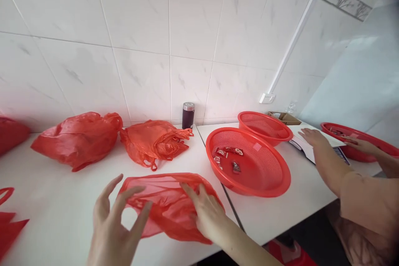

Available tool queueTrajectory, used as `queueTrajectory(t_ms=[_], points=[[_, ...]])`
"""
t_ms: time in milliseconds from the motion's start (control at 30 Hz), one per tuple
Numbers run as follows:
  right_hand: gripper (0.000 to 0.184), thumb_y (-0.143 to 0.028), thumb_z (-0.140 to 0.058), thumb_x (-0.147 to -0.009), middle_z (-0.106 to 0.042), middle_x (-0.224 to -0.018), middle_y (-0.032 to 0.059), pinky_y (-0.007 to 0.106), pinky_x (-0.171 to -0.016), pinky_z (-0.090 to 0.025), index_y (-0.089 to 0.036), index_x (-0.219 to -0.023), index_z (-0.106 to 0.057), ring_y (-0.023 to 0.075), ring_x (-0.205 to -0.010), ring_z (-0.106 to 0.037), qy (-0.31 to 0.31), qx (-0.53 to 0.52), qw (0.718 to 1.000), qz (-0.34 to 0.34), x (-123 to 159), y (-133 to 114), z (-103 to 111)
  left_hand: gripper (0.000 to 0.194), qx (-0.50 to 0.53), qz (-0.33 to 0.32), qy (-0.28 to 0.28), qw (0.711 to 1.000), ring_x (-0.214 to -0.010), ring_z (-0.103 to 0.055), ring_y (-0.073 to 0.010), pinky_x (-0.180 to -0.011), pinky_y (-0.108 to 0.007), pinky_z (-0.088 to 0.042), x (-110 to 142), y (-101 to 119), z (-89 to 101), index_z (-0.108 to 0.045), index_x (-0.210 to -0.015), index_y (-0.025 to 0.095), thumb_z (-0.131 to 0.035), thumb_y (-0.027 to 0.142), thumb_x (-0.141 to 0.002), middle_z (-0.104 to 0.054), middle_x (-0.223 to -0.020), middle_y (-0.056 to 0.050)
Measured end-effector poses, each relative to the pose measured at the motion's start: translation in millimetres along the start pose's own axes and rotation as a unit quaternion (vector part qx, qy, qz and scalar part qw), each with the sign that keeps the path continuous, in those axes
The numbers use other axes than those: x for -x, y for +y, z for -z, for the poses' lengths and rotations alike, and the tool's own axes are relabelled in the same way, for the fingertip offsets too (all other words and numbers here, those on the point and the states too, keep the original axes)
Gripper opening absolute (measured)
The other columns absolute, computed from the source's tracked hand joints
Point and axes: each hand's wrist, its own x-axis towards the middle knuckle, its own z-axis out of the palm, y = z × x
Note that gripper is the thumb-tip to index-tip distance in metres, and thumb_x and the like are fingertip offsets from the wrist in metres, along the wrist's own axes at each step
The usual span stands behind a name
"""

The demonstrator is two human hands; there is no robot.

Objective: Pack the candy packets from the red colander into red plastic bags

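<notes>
A red bag point(171, 212) is touched by the right hand point(210, 214), its fingers parted. The left hand point(112, 228) is held spread; beyond the right hand, a basket point(269, 166) is set.

A white tabletop point(56, 203) is crossed by a dark seam point(231, 203), and its left part is occupied by a spread red bag point(174, 212) near the front, a full red bag point(77, 143), a crumpled red bag pile point(152, 143) and a dark tumbler point(188, 117) by the wall. At and beyond the seam, the surface is taken up by a large red basket point(255, 178), a second red basket point(264, 126), a white boxy object point(332, 138), a cardboard box point(288, 119) and, farthest right, a third red basket point(368, 135).
</notes>
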Motion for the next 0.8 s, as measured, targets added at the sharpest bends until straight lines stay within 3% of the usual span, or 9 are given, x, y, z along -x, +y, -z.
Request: queueTrajectory(t_ms=[100, 200, 267, 367, 433, 500, 633, 800], points=[[0.089, -0.013, -0.057, -0.081, -0.044, -0.134, 0.0131, 0.043, -0.078, -0.053, -0.045, -0.151, -0.013, 0.0293, -0.093, -0.065, 0.008, -0.025, 1.000, -0.011, -7, -9, -6, 0.021, -0.045, -0.076, 0.057, 0.995, -0.142, -0.025, -0.0383, -0.109, -0.061, -0.028, 20, 15, -10.7, -0.071, -0.089, 0.028, -0.055, 0.041, -0.086, -0.017, -0.160, -0.002], [0.093, -0.012, -0.060, -0.079, -0.041, -0.137, 0.0122, 0.042, -0.080, -0.053, -0.046, -0.151, -0.012, 0.0287, -0.096, -0.065, 0.016, -0.075, 0.997, 0.004, -3, -19, -20, 0.026, -0.053, -0.029, 0.036, 0.998, -0.146, -0.015, -0.0400, -0.109, -0.060, -0.029, 24, -1, -34.1, -0.075, -0.094, 0.027, -0.057, 0.044, -0.085, -0.006, -0.163, 0.000], [0.096, -0.006, -0.059, -0.075, -0.038, -0.141, 0.0121, 0.042, -0.088, -0.051, -0.045, -0.151, -0.016, 0.0310, -0.110, -0.060, -0.002, -0.101, 0.995, 0.016, 1, -24, -33, 0.036, -0.031, 0.058, -0.046, 0.997, -0.142, -0.026, -0.0409, -0.101, -0.055, -0.042, 18, -22, -50.1, -0.073, -0.104, 0.026, -0.058, 0.050, -0.083, -0.018, -0.160, -0.009], [0.087, -0.005, -0.063, -0.071, -0.031, -0.149, 0.0133, 0.044, -0.103, -0.041, -0.037, -0.147, -0.035, 0.0341, -0.133, -0.042, -0.016, -0.129, 0.991, 0.029, 5, -21, -45, 0.041, -0.002, 0.144, -0.184, 0.972, -0.118, -0.059, -0.0319, -0.088, -0.041, -0.052, 5, -52, -58.5, -0.064, -0.120, 0.023, -0.051, 0.040, -0.085, -0.059, -0.132, -0.013], [0.063, -0.010, -0.062, -0.075, -0.043, -0.142, 0.0150, 0.041, -0.104, -0.040, -0.027, -0.135, -0.055, 0.0315, -0.128, -0.047, 0.033, -0.157, 0.987, 0.029, 5, -12, -40, 0.042, -0.012, 0.137, -0.214, 0.967, -0.106, -0.066, -0.0270, -0.088, -0.036, -0.051, -5, -65, -50.8, -0.061, -0.121, 0.020, -0.045, 0.024, -0.083, -0.069, -0.117, -0.009], [0.036, -0.014, -0.053, -0.083, -0.060, -0.120, 0.0137, 0.037, -0.097, -0.045, -0.018, -0.116, -0.068, 0.0252, -0.110, -0.060, 0.108, -0.223, 0.968, 0.029, 4, -1, -26, 0.046, -0.047, 0.113, -0.211, 0.970, -0.103, -0.066, -0.0255, -0.084, -0.032, -0.050, -12, -74, -36.2, -0.061, -0.120, 0.021, -0.042, 0.016, -0.078, -0.068, -0.118, -0.008], [0.031, -0.022, -0.044, -0.089, -0.068, -0.086, 0.0058, 0.030, -0.071, -0.052, -0.018, -0.102, -0.071, 0.0187, -0.075, -0.063, 0.187, -0.383, 0.904, 0.025, 7, 17, 1, 0.053, -0.123, 0.065, -0.231, 0.963, -0.099, -0.065, -0.0243, -0.074, -0.030, -0.052, -12, -86, -7.5, -0.059, -0.127, 0.026, -0.041, 0.017, -0.078, -0.062, -0.119, -0.007], [0.026, -0.033, -0.051, -0.087, -0.061, -0.079, 0.0046, 0.029, -0.064, -0.051, -0.018, -0.088, -0.071, 0.0176, -0.067, -0.062, 0.285, -0.427, 0.858, 0.017, 23, 30, 10, 0.060, -0.121, 0.021, -0.239, 0.963, -0.109, -0.060, -0.0284, -0.091, -0.041, -0.051, 3, -101, 15.2, -0.050, -0.139, 0.028, -0.046, 0.021, -0.080, -0.057, -0.113, -0.009]])
